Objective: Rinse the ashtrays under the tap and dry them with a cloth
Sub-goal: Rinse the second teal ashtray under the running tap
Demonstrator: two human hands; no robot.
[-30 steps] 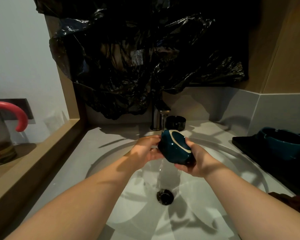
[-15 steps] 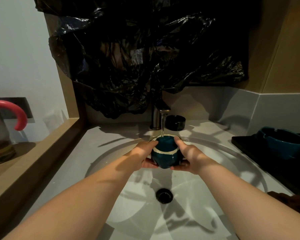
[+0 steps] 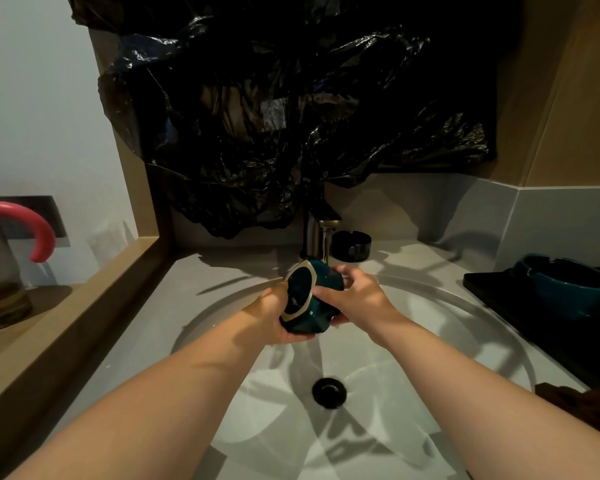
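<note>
A dark teal ashtray (image 3: 317,308) with a pale rim is held over the white basin (image 3: 447,306), tipped on its side so its opening faces left. My left hand (image 3: 269,315) cups it from below and the left, fingers curled under it. My right hand (image 3: 355,296) grips its right side from above. The metal tap (image 3: 321,233) stands just behind, and a thin stream of water falls onto the ashtray's top. A second teal ashtray (image 3: 565,282) rests on a black tray (image 3: 492,292) at the right. A black ashtray (image 3: 351,245) sits beside the tap.
The black drain (image 3: 329,392) lies at the basin's bottom. A crumpled black plastic bag (image 3: 274,116) hangs over the wall above the tap. A wooden ledge at the left holds a jar with a pink handle (image 3: 25,223). A dark brown cloth (image 3: 582,403) lies at the right edge.
The ashtray went from tilted right, to upright under the stream, to tipped with its opening facing left. Both hands turned with it and kept hold.
</note>
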